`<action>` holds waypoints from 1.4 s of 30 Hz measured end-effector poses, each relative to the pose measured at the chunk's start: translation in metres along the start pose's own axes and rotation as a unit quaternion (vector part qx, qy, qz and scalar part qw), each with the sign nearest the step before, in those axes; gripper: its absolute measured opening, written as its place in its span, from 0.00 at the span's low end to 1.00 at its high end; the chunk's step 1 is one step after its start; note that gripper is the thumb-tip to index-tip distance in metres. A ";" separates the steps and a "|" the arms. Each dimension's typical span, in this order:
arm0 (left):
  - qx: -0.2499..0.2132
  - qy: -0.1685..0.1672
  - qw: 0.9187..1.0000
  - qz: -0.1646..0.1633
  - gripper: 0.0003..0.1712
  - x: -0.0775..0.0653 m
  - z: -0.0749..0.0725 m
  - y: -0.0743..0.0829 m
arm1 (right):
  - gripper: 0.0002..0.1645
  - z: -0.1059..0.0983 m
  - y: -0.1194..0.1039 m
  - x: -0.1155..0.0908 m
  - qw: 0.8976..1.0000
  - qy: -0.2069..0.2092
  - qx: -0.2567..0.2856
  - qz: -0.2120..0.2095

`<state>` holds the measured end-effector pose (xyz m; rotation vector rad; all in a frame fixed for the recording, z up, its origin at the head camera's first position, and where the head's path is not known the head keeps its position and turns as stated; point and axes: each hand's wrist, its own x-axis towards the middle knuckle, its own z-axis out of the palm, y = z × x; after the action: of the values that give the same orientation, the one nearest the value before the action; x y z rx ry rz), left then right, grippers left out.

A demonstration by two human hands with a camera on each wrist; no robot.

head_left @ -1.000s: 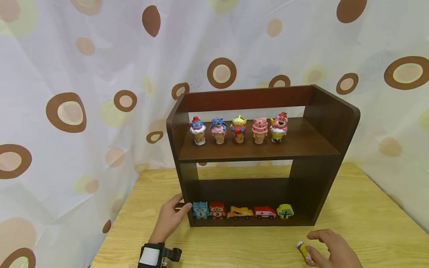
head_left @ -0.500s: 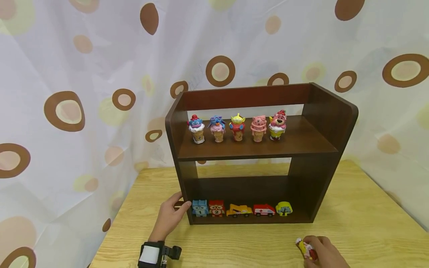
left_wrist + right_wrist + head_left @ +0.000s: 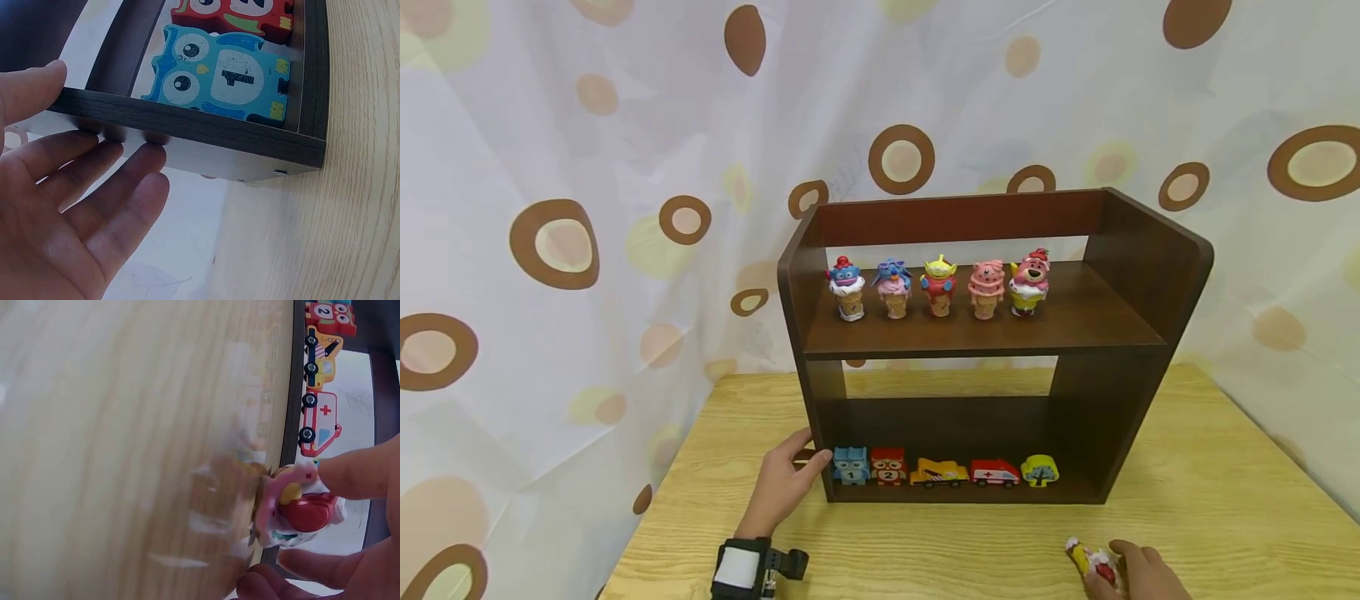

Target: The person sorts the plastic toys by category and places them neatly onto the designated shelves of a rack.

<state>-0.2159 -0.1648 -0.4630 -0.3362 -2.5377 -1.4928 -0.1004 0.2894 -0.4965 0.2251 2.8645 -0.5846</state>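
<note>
Pinching a little ice-cream cone figure (image 3: 1088, 560) off the wooden table (image 3: 925, 550) with my right hand (image 3: 1138, 575), bottom right of the head view.

From the right wrist cam I can see my fingers (image 3: 350, 475) curled round the figure, clamped on its pink and red top, with the cone end lying on the table out in front of the brown shelf (image 3: 1120, 350). My left hand (image 3: 782, 492) is over at the shelf's left side panel, fingers straight and a bit apart against the outside, thumb on the front edge right beside the blue owl block (image 3: 225, 72). Five more cone figures (image 3: 938, 287) are lined up on the top shelf.
</note>
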 end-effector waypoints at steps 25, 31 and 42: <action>0.006 -0.003 1.000 -0.002 0.25 -0.001 -0.004 0.002 | 0.44 -0.007 0.006 -0.007 0.968 -0.010 0.239 0.070; 0.003 -0.003 1.000 -0.001 0.24 -0.001 -0.004 0.004 | 0.32 -0.010 0.002 -0.017 0.908 0.010 0.407 0.101; 0.006 -0.006 1.000 -0.004 0.25 -0.001 -0.002 0.005 | 0.26 -0.019 -0.010 -0.035 0.794 0.144 0.572 -0.151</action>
<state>-0.2141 -0.1642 -0.4585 -0.3359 -2.5585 -1.4832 -0.0720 0.2840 -0.4674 0.0086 2.3486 -2.4621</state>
